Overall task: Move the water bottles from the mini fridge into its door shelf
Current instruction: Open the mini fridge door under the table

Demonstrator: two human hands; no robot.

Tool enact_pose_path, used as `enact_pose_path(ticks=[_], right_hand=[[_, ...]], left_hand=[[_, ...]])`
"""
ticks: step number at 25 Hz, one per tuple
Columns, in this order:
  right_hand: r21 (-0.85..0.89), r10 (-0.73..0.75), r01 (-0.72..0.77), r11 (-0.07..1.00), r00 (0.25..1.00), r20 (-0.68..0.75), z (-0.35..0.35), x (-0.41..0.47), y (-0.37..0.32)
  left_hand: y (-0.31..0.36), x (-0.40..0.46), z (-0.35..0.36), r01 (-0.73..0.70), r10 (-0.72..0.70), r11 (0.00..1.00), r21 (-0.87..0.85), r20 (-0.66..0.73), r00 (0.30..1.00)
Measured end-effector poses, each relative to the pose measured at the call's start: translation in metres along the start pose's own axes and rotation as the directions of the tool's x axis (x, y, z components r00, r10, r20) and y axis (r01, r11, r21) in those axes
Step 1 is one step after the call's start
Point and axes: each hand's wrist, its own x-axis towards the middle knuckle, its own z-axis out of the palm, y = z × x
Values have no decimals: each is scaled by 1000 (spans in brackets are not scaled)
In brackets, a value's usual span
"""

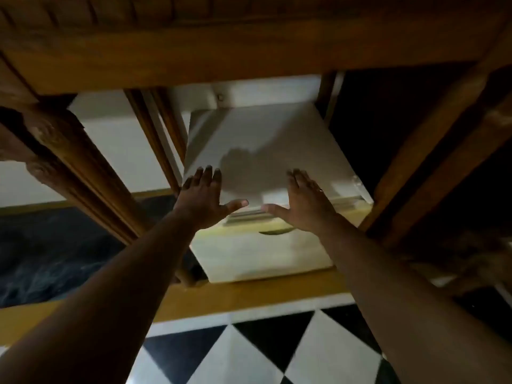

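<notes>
A white mini fridge (266,134) stands under a wooden table, seen from above and in front. Its door front (260,256) is closed, with a recessed handle (274,232) near its top edge. My left hand (205,198) and my right hand (304,202) are both stretched out flat over the fridge's front top edge, fingers spread, holding nothing. They cast a shadow on the fridge top. No water bottles are visible; the inside of the fridge is hidden.
The wooden table frame (249,56) runs overhead, with carved legs at left (83,173) and right (432,151). A yellow-brown base rail (249,297) lies below the fridge. Black-and-white checkered floor tiles (263,350) are in front. The right side is dark.
</notes>
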Motion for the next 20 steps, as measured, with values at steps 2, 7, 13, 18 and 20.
enact_pose_path(ticks=[2, 7, 13, 18, 20], right_hand=[[13, -16, 16, 1000, 1000, -5, 22, 19, 6], [-44, -78, 77, 996, 997, -12, 66, 59, 15], [-68, 26, -24, 997, 999, 23, 65, 49, 15], [-12, 102, -102, 995, 994, 49, 58, 28, 10], [9, 87, -88, 996, 994, 59, 58, 11, 12]], left_hand=[[-7, 24, 20, 65, -65, 998, -3, -3, 998], [-40, 68, 55, 135, -136, 991, -17, -47, 990], [-45, 52, 53, 52, -52, 998, -21, -43, 998], [-47, 40, 29, 86, -85, 994, 66, -16, 996], [-43, 36, 28, 68, -68, 993, 99, 6, 998]])
